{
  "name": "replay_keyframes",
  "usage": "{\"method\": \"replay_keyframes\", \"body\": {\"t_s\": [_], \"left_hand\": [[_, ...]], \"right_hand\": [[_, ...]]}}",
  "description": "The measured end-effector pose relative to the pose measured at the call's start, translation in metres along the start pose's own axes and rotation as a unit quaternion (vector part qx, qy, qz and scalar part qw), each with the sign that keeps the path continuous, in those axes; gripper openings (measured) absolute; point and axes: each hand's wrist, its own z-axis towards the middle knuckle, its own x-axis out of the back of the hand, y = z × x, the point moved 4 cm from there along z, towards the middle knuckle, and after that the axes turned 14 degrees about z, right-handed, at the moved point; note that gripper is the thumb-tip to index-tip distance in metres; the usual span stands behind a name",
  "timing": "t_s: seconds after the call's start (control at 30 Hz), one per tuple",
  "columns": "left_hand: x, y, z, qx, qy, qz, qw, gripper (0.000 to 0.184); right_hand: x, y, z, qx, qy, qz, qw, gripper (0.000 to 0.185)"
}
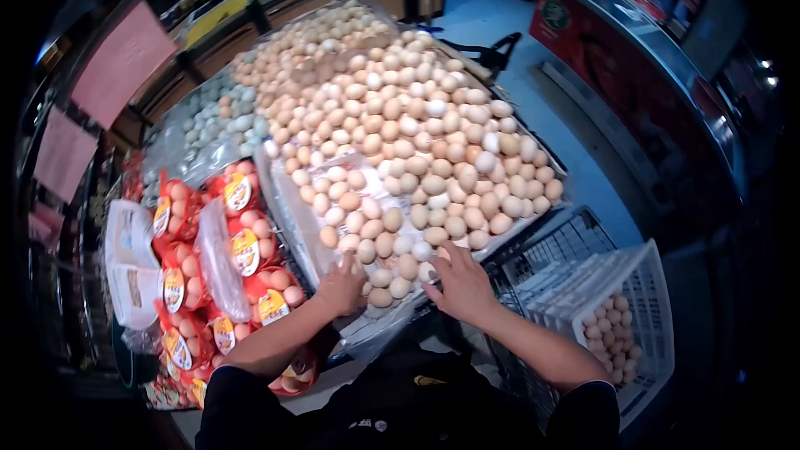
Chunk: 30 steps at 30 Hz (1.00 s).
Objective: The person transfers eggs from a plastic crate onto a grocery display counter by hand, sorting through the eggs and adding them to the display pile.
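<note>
Loose brown and pale eggs (407, 266) lie over a wide display, with a shallower patch at its near edge. At the left of this patch, my left hand (340, 287) rests against the eggs, its fingers apart and pointing forward. Some of its fingertips are hidden among them. Across the patch, my right hand (463, 285) is at the near edge, thumb and fingers spread beside a few eggs. I see no egg lifted in either hand. A whitish liner (297, 232) shows along the left side of the patch.
Red net bags of eggs (246, 252) are stacked on the left, by a folded clear plastic bag (223, 262). Bluish eggs (218, 122) lie farther back. On the right, a white plastic crate (658, 308) holds eggs near a wire cart (557, 242). A red-sided freezer (617, 67) stands beyond.
</note>
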Motion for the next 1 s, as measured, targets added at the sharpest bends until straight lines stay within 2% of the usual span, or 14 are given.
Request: {"method": "replay_keyframes", "body": {"t_s": [0.17, 0.2, 0.23, 0.3, 0.37, 0.4, 0.5, 0.57, 0.63, 0.7, 0.77, 0.87, 0.93, 1.0], "left_hand": [[0.034, 0.009, -0.004, 0.029, -0.015, 0.040, 0.999, 0.081], [0.034, 0.006, 0.002, 0.018, 0.023, 0.017, 0.999, 0.077], [0.053, 0.016, -0.002, 0.017, 0.114, 0.013, 0.993, 0.066], [0.089, 0.039, 0.005, -0.032, 0.287, 0.024, 0.957, 0.052], [0.135, 0.079, 0.013, -0.109, 0.341, -0.104, 0.928, 0.024], [0.152, 0.106, 0.018, -0.154, 0.325, -0.170, 0.918, 0.021], [0.209, 0.227, 0.007, -0.321, 0.253, -0.316, 0.856, 0.019], [0.226, 0.313, -0.005, -0.457, 0.195, -0.251, 0.831, 0.030], [0.210, 0.395, -0.003, -0.544, 0.112, -0.194, 0.809, 0.050], [0.178, 0.470, 0.006, -0.567, 0.018, -0.054, 0.822, 0.070], [0.138, 0.527, 0.019, -0.595, -0.034, 0.043, 0.802, 0.083], [0.099, 0.581, 0.030, -0.558, -0.050, 0.205, 0.802, 0.090], [0.086, 0.602, 0.038, -0.543, -0.010, 0.249, 0.802, 0.092], [0.079, 0.612, 0.049, -0.527, -0.067, 0.259, 0.807, 0.091]], "right_hand": [[0.120, 0.026, -0.143, -0.144, 0.222, 0.057, 0.963, 0.024], [0.137, 0.039, -0.180, -0.177, 0.272, 0.047, 0.945, 0.021], [0.152, 0.051, -0.218, -0.222, 0.310, 0.047, 0.923, 0.018], [0.170, 0.065, -0.291, -0.345, 0.417, 0.166, 0.825, 0.010], [0.173, 0.077, -0.365, -0.390, 0.416, 0.024, 0.821, 0.009], [0.163, 0.088, -0.404, -0.431, 0.404, -0.014, 0.807, 0.011], [0.135, 0.095, -0.478, -0.584, 0.384, 0.013, 0.715, 0.015], [0.119, 0.096, -0.505, -0.587, 0.430, 0.062, 0.684, 0.016], [0.111, 0.095, -0.519, -0.592, 0.443, 0.082, 0.668, 0.015], [0.109, 0.092, -0.532, -0.568, 0.447, 0.046, 0.690, 0.015], [0.113, 0.091, -0.545, -0.577, 0.438, 0.031, 0.689, 0.015], [0.108, 0.093, -0.563, -0.534, 0.450, 0.025, 0.715, 0.020], [0.111, 0.093, -0.564, -0.523, 0.443, 0.033, 0.727, 0.024], [0.113, 0.093, -0.565, -0.538, 0.434, 0.099, 0.716, 0.027]]}}
